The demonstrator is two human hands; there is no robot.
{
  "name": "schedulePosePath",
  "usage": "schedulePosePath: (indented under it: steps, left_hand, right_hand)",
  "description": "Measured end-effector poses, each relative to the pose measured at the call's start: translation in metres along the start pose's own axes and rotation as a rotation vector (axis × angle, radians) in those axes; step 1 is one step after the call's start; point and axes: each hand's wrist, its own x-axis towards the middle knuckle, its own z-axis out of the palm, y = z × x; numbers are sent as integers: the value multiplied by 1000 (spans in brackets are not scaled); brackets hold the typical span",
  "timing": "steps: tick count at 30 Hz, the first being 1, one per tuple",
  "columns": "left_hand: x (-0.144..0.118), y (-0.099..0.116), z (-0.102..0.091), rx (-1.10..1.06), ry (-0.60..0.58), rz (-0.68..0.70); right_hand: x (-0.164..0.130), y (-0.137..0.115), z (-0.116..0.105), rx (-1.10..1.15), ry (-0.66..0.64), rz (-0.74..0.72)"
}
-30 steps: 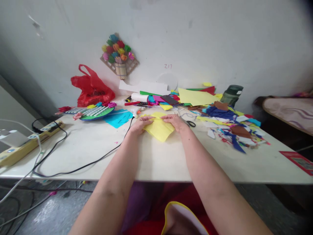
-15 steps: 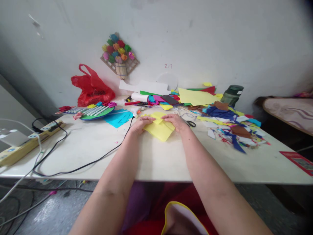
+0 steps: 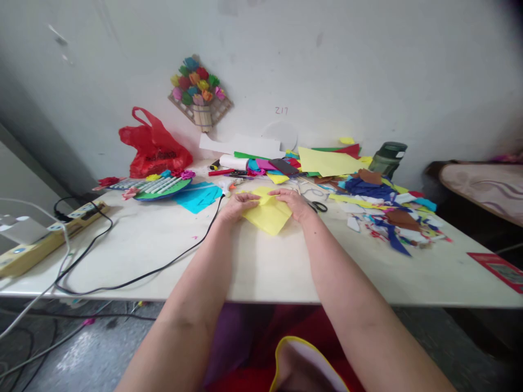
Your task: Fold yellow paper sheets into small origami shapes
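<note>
Nearest the camera, both forearms reached out over the edge of the pale surface (image 3: pixel 265 272); the left hand (image 3: pixel 236 206) and right hand (image 3: pixel 295 203) lay palm down on a yellow sheet (image 3: pixel 267 216), fingers flat and close together, gripping nothing but pinning the paper against the surface; the fingertips met near the sheet's far corner, where a flap seemed folded over, so the pressing looked meant to hold or sharpen a crease; the sheet sat turned like a diamond, one corner pointing back at the person, at mid-surface between the two hands. A black cable (image 3: pixel 155 269) snaked off to the left toward a power strip (image 3: pixel 36 242) at the surface's edge; scissors (image 3: pixel 318 206) lay just beside the right hand, within easy reach; beyond them, to the right, spread a litter of paper scraps (image 3: pixel 388 215). Farther back lay a blue sheet (image 3: pixel 198 197), a larger yellow sheet (image 3: pixel 327 161), a red bag (image 3: pixel 153 146) and a dark bottle (image 3: pixel 388 158) against the wall; paper flowers (image 3: pixel 198 90) hung above.
</note>
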Motion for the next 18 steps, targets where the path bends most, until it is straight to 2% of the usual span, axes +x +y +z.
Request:
schedulePosePath:
  steps: [6,13,18]
  left_hand:
    - [2,-1,-1,45,-9,54]
    - [1,0,1,157,2,78]
    - [0,1,4,207,2,72]
  right_hand:
    - [0,0,1,54,9,6]
    - [-4,-2,3,-125,61,19]
    - [-4,-2,6,-311,162,4]
